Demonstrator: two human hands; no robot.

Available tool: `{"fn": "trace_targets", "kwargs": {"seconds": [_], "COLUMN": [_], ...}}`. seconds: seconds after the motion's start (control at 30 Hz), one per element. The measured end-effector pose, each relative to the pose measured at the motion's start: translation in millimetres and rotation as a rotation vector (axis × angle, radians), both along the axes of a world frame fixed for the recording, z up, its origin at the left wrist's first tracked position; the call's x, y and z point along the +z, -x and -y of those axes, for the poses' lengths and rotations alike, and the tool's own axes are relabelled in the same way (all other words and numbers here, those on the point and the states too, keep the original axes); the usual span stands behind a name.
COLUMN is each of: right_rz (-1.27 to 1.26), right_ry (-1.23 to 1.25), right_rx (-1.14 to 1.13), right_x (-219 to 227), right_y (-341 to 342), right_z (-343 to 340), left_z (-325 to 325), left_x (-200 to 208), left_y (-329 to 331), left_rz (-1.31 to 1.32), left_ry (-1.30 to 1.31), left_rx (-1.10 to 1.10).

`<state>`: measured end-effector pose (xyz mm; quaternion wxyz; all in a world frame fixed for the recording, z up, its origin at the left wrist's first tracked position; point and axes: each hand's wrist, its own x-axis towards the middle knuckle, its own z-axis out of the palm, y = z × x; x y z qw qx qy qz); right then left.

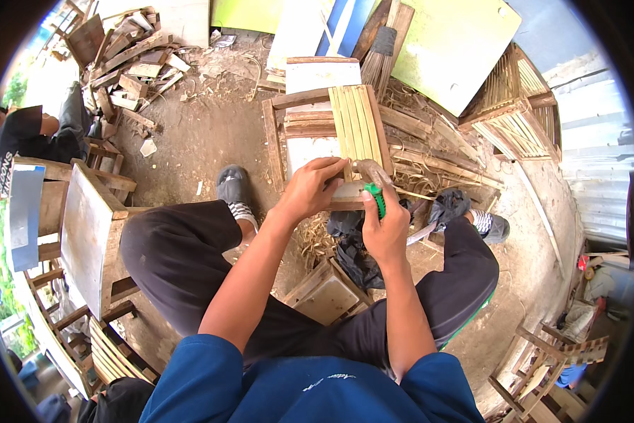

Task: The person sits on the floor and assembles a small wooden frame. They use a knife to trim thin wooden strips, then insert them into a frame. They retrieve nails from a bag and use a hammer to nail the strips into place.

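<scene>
In my right hand (pixel 389 229) is a hammer (pixel 372 171) with a green grip, its curved metal head close to my left fingers. My left hand (pixel 308 189) is closed, fingers bent over the near end of a wooden frame (pixel 348 193); anything small pinched between the fingertips is hidden. Beyond my hands, pale yellow slats (pixel 357 123) lie side by side across part of the wooden piece. My legs are spread to either side of the work.
Scrap wood (pixel 130 67) is heaped at the far left, near another seated person (pixel 38 141). A wooden cabinet (pixel 95 233) stands left of my knee. Black plastic (pixel 359 257) and a small stool (pixel 325 292) lie below my hands. Slatted pieces (pixel 518 127) stand at the right.
</scene>
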<state>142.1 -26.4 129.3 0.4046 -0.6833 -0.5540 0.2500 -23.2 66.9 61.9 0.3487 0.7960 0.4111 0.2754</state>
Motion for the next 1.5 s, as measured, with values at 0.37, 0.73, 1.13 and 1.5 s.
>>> {"fn": "trace_targets", "kwargs": {"seconds": [0.37,0.73,1.13,1.5], "right_rz": [0.028,0.028,0.038,0.048], "right_ry": [0.017,-0.246,-0.407,-0.321], "right_rx": [-0.032,-0.045,-0.057,-0.035], "right_x": [-9.1,-11.9,-16.6,-23.6], "right_y": [8.1,6.4,8.7,8.3], "right_z": [4.0,10.9,12.7,11.3], "left_z": [-0.3,1.4,1.7,-0.5], "left_x": [-1.4,1.2,-1.1,2.0], "left_y": [-0.8,-1.0,-1.1,1.1], "left_rz": [-0.02,-0.029,-0.051,-0.033], "left_ry": [-0.021,0.0,-0.024,0.053], "left_rx": [0.003,0.018,0.019,-0.012]}}
